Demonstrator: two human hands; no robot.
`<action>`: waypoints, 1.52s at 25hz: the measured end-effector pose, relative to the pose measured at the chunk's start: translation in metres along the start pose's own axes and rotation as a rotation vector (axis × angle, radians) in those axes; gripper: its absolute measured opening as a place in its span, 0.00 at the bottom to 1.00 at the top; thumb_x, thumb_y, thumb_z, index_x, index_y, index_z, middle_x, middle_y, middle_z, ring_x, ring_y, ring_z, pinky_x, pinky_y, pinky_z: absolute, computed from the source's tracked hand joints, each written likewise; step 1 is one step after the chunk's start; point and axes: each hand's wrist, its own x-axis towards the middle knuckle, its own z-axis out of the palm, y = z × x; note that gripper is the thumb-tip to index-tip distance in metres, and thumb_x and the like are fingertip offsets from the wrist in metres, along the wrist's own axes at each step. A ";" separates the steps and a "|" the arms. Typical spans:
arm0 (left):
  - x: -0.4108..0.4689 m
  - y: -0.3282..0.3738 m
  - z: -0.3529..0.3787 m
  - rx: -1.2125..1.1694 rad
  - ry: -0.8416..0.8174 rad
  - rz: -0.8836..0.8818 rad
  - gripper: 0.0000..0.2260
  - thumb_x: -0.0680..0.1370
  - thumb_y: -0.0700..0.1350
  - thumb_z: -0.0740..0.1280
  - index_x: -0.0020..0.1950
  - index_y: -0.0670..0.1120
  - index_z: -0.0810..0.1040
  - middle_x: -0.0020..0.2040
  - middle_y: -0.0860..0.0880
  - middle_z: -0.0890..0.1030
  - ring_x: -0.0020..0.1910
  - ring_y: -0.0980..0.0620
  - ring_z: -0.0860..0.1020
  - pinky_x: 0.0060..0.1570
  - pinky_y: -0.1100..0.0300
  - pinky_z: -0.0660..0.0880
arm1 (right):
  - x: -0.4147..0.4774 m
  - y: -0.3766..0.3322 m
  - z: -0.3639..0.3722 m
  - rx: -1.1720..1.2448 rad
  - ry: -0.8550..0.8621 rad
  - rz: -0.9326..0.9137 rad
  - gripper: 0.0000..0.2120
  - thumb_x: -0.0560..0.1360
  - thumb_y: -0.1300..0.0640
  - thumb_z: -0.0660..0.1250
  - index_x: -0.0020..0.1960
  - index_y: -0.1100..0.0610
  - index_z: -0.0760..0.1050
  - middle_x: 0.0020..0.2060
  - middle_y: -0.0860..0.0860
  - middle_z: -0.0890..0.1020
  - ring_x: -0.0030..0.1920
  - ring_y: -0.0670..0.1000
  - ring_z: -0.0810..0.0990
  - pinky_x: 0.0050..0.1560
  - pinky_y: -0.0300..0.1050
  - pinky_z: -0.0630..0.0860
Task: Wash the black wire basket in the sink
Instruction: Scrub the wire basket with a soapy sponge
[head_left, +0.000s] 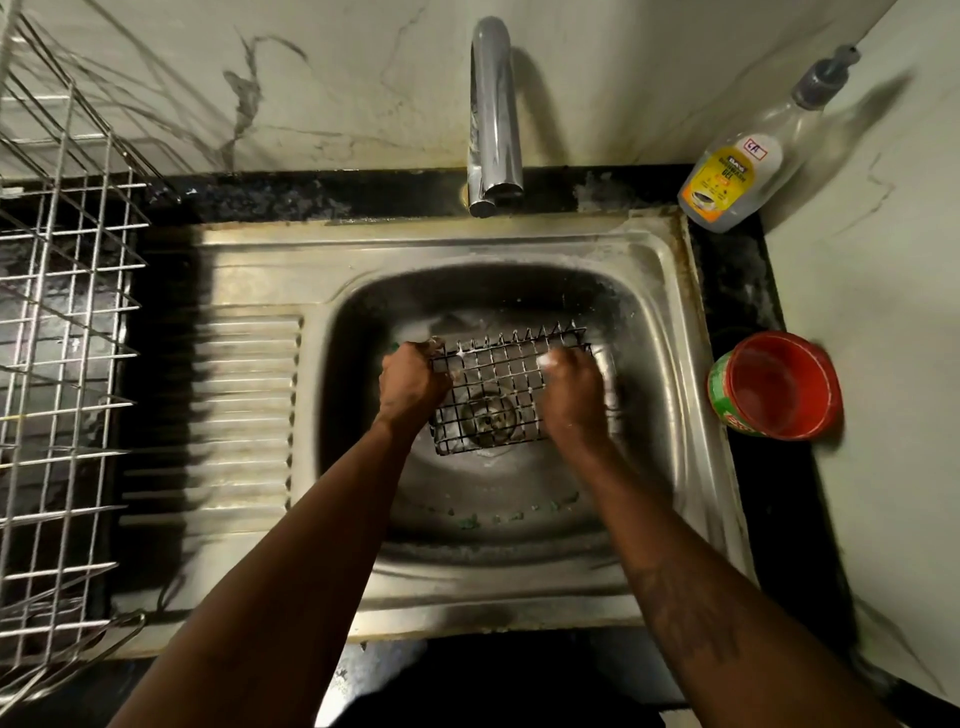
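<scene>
Black wire forms the basket (498, 387), which sits tilted inside the sink (670, 332), over the drain (488, 418), with its far side raised and its near edge low against the bowl's floor. White foam clings to the wires along the far rim. The left hand (413, 384) is closed in a tight fist on the basket's left edge, its fingers curled round the wire at the far left corner; a blob of foam and a small green scrap show just beyond its knuckles, but what they belong to cannot be told. The right hand (571, 395) lies on the right part of the basket, its fingers bent down onto the mesh near the far right corner, with foam on the fingertips. This hand is blurred, so whether the fingers close round the wire or only press on it cannot be told. Both forearms reach in from the near edge of the sink. Green specks (493, 514) dot the bowl's near wall. A tap (493, 109) stands behind the bowl, no water showing at its spout. A gel bottle (748, 161) and a red tub (779, 387) stand on the dark counter to the right, and a steel rack (62, 338) stands to the left, beside the ribbed drainboard (234, 415).
</scene>
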 end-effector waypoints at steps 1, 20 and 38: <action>0.001 -0.002 0.001 0.001 0.005 0.005 0.12 0.73 0.52 0.78 0.54 0.51 0.85 0.47 0.48 0.85 0.48 0.48 0.82 0.51 0.55 0.80 | 0.006 0.014 -0.009 -0.034 0.086 0.116 0.12 0.75 0.68 0.64 0.57 0.61 0.78 0.52 0.57 0.79 0.53 0.55 0.76 0.53 0.43 0.74; 0.000 -0.001 -0.003 0.009 -0.021 0.021 0.19 0.71 0.55 0.79 0.60 0.51 0.84 0.50 0.46 0.86 0.55 0.43 0.82 0.58 0.47 0.81 | -0.048 -0.029 0.009 0.085 0.077 0.226 0.05 0.79 0.60 0.65 0.53 0.59 0.78 0.46 0.57 0.81 0.44 0.56 0.79 0.40 0.43 0.73; 0.001 -0.005 -0.005 -0.004 -0.064 0.016 0.23 0.70 0.57 0.79 0.64 0.55 0.82 0.54 0.45 0.85 0.56 0.43 0.82 0.57 0.46 0.82 | -0.093 -0.035 0.040 -0.010 -0.017 -0.089 0.18 0.74 0.70 0.65 0.62 0.60 0.79 0.55 0.55 0.79 0.53 0.49 0.75 0.53 0.33 0.73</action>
